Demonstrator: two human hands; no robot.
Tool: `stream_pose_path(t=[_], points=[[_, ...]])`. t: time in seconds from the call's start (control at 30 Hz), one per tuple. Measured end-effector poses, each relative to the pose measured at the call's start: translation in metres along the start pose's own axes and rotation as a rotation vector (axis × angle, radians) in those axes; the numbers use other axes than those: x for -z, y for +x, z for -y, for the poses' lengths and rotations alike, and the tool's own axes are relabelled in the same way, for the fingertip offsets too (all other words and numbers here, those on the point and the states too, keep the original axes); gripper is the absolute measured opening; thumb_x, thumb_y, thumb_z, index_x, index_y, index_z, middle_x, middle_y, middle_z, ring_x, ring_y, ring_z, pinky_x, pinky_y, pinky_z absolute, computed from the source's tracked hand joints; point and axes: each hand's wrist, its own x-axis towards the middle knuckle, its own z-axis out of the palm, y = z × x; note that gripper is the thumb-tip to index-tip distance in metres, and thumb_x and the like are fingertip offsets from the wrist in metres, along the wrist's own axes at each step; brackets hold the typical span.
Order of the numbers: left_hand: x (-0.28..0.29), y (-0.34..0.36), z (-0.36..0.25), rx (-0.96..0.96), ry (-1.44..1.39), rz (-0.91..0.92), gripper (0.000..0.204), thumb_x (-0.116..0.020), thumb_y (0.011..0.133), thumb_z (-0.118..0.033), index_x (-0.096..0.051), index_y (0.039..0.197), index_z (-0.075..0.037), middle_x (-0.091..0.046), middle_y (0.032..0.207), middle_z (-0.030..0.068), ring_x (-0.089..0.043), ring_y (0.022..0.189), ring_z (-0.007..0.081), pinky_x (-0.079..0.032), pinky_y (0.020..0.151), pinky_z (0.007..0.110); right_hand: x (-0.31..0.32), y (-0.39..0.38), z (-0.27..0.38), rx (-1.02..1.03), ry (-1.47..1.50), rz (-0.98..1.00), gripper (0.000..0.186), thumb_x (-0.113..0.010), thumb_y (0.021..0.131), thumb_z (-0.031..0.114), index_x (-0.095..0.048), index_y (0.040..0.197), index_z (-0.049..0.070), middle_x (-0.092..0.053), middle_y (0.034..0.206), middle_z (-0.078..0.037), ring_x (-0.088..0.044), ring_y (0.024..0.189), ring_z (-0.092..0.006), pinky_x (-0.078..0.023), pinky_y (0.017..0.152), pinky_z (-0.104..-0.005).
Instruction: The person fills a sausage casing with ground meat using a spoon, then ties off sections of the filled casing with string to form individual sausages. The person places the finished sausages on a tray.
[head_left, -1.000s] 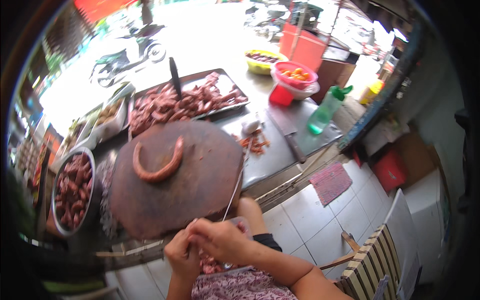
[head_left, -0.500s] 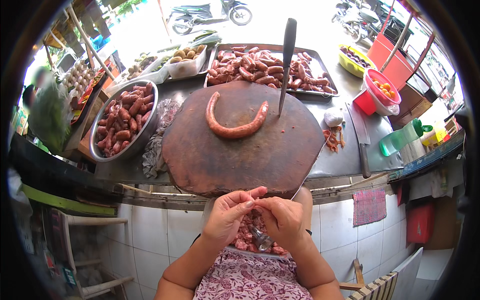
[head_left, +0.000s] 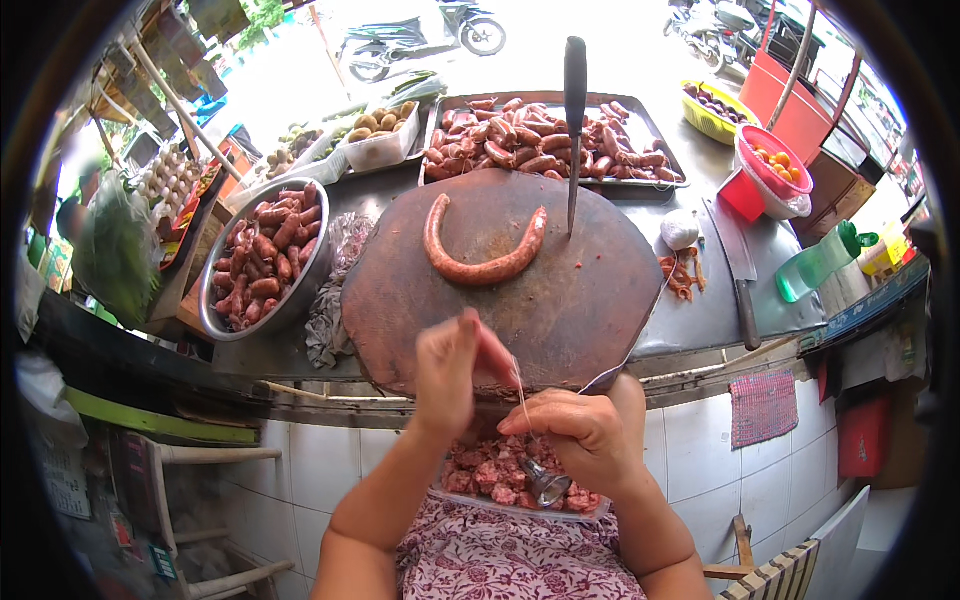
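Right hand (head_left: pixel 578 428) pinches a thin white string (head_left: pixel 523 394) just before the big brown wooden board (head_left: pixel 395 285). Left hand (head_left: pixel 448 375) is blurry; I can't tell its grip. Chopped pink meat (head_left: pixel 488 466) sits below the board. On the board lies a curved red sausage (head_left: pixel 480 271).

Hard daylight bleaches the top of the frame, where a parked motorbike (head_left: pixel 388 43) stands in the glare. A metal-topped table (head_left: pixel 700 322) spans the middle. White tiles (head_left: pixel 688 455) (probably floor, though the lens bends them) fill the lower part, with a reddish woven mat (head_left: pixel 763 408) at right. A wooden rack (head_left: pixel 222 454) stands lower left, a striped chair (head_left: pixel 775 573) lower right.
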Motion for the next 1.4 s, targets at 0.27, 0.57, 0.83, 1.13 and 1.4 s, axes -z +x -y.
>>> stream_pose_path(t=[0.27,0.57,0.83,1.13,1.4], points=[[0.067,0.149,-0.010,0.163,1.875,-0.452,0.049,-0.070,0.093,-0.041,-0.062,0.120,-0.001,-0.062,0.122,0.0176,-0.057,0.115,0.0306,-0.048,0.095,0.045,-0.021,-0.020,-0.011,-0.175,-0.127,0.143,0.024,-0.071,0.089,0.013,-0.069,0.110,0.001,-0.068,0.107,-0.012,-0.069,0.092,-0.0332,-0.057,0.079,-0.0399],[-0.011,0.140,0.034,-0.165,1.654,0.014,0.039,-0.070,0.091,-0.030,-0.062,0.112,0.001,-0.065,0.113,0.0186,-0.060,0.109,0.0352,-0.047,0.097,0.046,-0.028,-0.021,-0.029,-0.158,-0.167,0.169,0.024,-0.070,0.090,0.017,-0.067,0.107,0.000,-0.068,0.101,-0.018,-0.068,0.091,-0.0391,-0.054,0.078,-0.0450],[0.007,0.056,-0.018,-0.165,1.019,0.183,0.032,-0.063,0.083,-0.007,-0.058,0.114,0.001,-0.062,0.103,0.0198,-0.061,0.100,0.0365,-0.047,0.091,0.042,0.035,0.003,-0.031,-0.402,0.017,-0.492,0.026,-0.063,0.096,0.002,-0.066,0.122,-0.002,-0.072,0.098,-0.010,-0.071,0.083,-0.0137,-0.055,0.067,-0.0245],[0.013,0.008,-0.023,-0.205,1.011,0.358,0.037,-0.064,0.078,-0.003,-0.058,0.114,0.000,-0.061,0.104,0.0174,-0.059,0.100,0.0360,-0.047,0.092,0.041,0.040,0.022,-0.054,-0.412,0.328,-0.371,0.011,-0.066,0.097,0.006,-0.071,0.104,-0.001,-0.069,0.085,-0.002,-0.060,0.064,-0.0053,-0.050,0.056,-0.0203],[-0.025,0.005,-0.006,0.024,0.132,0.202,0.064,-0.059,0.103,-0.042,-0.037,0.144,0.001,-0.065,0.087,0.0007,-0.057,0.072,0.0052,-0.041,0.062,0.017,0.009,0.024,-0.011,0.206,-0.499,-0.101,0.014,-0.063,0.085,0.008,-0.055,0.094,0.001,-0.057,0.087,-0.015,-0.063,0.081,-0.0350,-0.053,0.074,-0.0432]])
